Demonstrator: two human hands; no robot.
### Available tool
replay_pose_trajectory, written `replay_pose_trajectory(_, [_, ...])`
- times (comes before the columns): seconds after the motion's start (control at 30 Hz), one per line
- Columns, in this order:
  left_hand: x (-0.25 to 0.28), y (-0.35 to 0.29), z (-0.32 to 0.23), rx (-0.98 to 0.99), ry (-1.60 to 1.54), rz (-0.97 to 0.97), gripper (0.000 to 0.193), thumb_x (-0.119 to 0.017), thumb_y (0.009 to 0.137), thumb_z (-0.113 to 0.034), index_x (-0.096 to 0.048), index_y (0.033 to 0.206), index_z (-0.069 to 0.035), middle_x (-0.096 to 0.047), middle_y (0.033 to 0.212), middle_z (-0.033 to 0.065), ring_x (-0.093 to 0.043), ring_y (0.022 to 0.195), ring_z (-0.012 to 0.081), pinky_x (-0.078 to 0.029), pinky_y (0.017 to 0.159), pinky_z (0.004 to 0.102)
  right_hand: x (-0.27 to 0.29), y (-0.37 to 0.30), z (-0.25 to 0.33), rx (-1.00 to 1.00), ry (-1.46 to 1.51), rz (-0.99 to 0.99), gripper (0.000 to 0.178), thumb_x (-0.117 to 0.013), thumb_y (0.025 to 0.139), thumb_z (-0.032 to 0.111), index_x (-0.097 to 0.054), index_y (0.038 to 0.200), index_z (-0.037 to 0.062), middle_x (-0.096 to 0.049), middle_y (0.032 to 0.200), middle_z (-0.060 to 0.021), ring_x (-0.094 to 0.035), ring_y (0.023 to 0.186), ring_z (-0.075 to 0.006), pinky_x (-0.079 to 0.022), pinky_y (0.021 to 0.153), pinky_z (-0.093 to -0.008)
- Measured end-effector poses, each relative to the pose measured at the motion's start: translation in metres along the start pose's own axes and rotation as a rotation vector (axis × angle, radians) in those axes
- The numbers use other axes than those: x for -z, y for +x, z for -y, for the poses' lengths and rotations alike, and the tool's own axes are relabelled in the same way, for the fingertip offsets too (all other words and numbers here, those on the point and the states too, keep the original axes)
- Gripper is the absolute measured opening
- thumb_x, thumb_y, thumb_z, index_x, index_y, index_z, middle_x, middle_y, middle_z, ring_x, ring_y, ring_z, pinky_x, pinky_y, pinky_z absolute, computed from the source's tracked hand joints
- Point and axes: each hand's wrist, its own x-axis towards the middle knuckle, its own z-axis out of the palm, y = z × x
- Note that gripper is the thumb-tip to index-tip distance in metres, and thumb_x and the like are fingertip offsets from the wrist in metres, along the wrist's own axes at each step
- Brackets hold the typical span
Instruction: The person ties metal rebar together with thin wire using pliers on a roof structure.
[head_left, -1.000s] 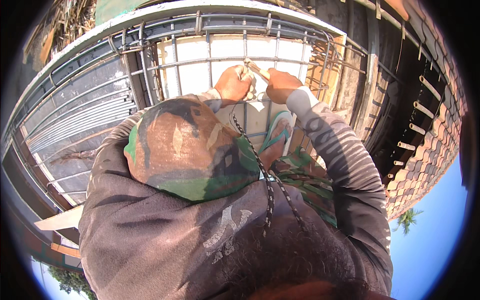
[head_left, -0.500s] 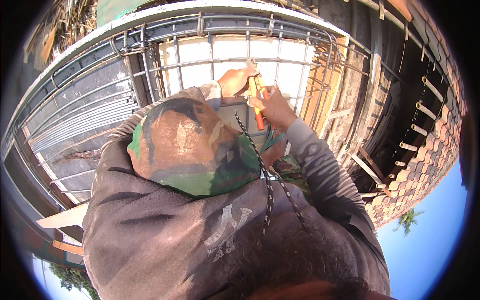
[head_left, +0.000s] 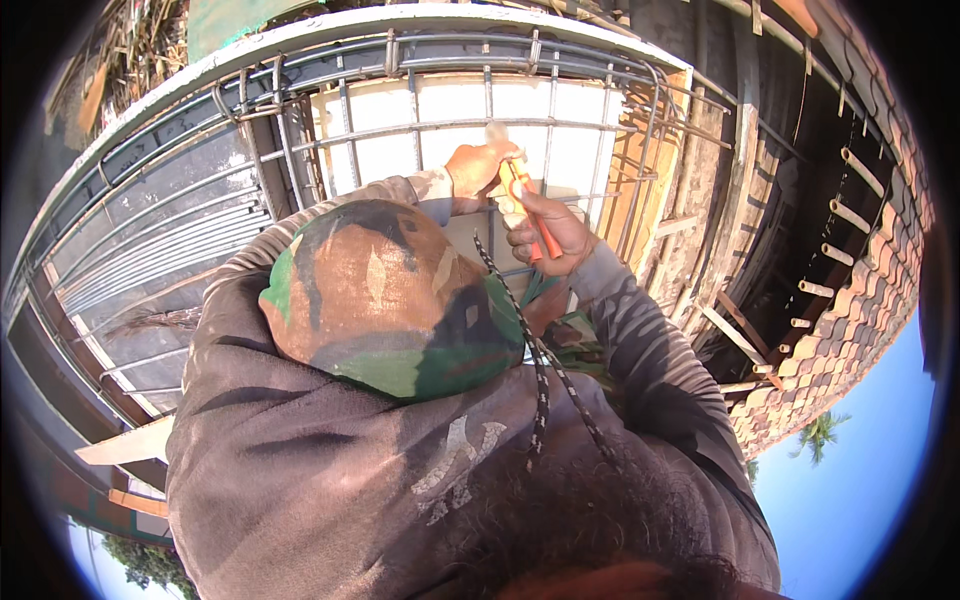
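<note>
My right hand [head_left: 562,236] is closed around the handles of a pair of orange-and-yellow pliers [head_left: 541,222]. The pliers slant up toward my left hand [head_left: 476,172], which is bent with its fingers drawn together beside the tool's upper end. Whatever those fingers pinch is too small or hidden to make out, and the fingertip at the top is blurred. Both hands are at a grid of steel reinforcing bars [head_left: 455,125], just below one of its long bars. The pliers' jaws are not clearly seen.
A pale board [head_left: 385,105] lies behind the bars, inside a wooden frame [head_left: 668,140]. My camouflage-clad knee [head_left: 385,295] rises close to my left forearm. Several loose bars [head_left: 180,245] run along the left. To the right is a tiled roof edge [head_left: 850,340] with protruding poles.
The pliers have turned, their handle ends swinging to the right. My right hand has closed more fully around them and dropped slightly, while my left hand has shifted a little right.
</note>
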Motion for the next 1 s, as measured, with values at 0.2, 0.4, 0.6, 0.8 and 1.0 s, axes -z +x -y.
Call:
replay_pose_trajectory(0.2, [-0.019, 0.001, 0.009, 0.009, -0.166, 0.080, 0.032, -0.051, 0.103, -0.019, -0.054, 0.117, 0.009, -0.070, 0.104, 0.0226, -0.073, 0.092, 0.0329, -0.063, 0.082, 0.0453, 0.000, -0.013, 0.004, -0.020, -0.458, -0.213, 0.037, -0.067, 0.092, 0.029, -0.059, 0.113, 0.0000, -0.071, 0.094, -0.0135, -0.074, 0.088, -0.0234, -0.059, 0.070, -0.0381])
replay_pose_trajectory(0.4, [-0.032, 0.010, 0.018, -0.109, -0.073, -0.046, 0.030, -0.056, 0.099, -0.021, -0.061, 0.102, 0.007, -0.071, 0.093, 0.0213, -0.075, 0.083, 0.0315, -0.061, 0.071, 0.0430, -0.031, -0.016, -0.006, 0.254, -1.623, -0.941, 0.038, -0.059, 0.092, 0.030, -0.058, 0.107, -0.0054, -0.069, 0.096, -0.0278, -0.069, 0.095, -0.0452, -0.054, 0.083, -0.0537])
replay_pose_trajectory(0.6, [-0.025, 0.029, 0.015, 0.021, -0.098, -0.030, 0.025, -0.060, 0.100, -0.020, -0.062, 0.111, 0.002, -0.070, 0.110, 0.0156, -0.072, 0.094, 0.0241, -0.059, 0.078, 0.0306, 0.021, -0.006, 0.008, 0.319, -1.553, -0.820, 0.030, -0.058, 0.097, 0.025, -0.059, 0.102, -0.0043, -0.070, 0.089, -0.0272, -0.070, 0.089, -0.0435, -0.055, 0.079, -0.0521])
replay_pose_trajectory(0.8, [-0.009, 0.016, 0.016, -0.039, 0.036, 0.002, 0.029, -0.060, 0.101, -0.024, -0.062, 0.114, 0.002, -0.071, 0.108, 0.0153, -0.072, 0.096, 0.0248, -0.059, 0.084, 0.0325, -0.006, -0.004, 0.007, 0.049, -0.913, -0.565, 0.034, -0.057, 0.103, 0.036, -0.065, 0.105, 0.0035, -0.072, 0.089, -0.0135, -0.071, 0.076, -0.0283, -0.058, 0.069, -0.0426])
replay_pose_trajectory(1.0, [-0.009, 0.010, 0.000, 0.069, -0.092, 0.105, 0.029, -0.055, 0.104, -0.024, -0.061, 0.113, 0.003, -0.072, 0.102, 0.0175, -0.073, 0.091, 0.0293, -0.063, 0.085, 0.0409, -0.011, -0.006, 0.000, -0.074, -0.359, -0.181, 0.034, -0.061, 0.102, 0.033, -0.056, 0.105, -0.0011, -0.068, 0.086, -0.0147, -0.069, 0.077, -0.0222, -0.056, 0.063, -0.0377])
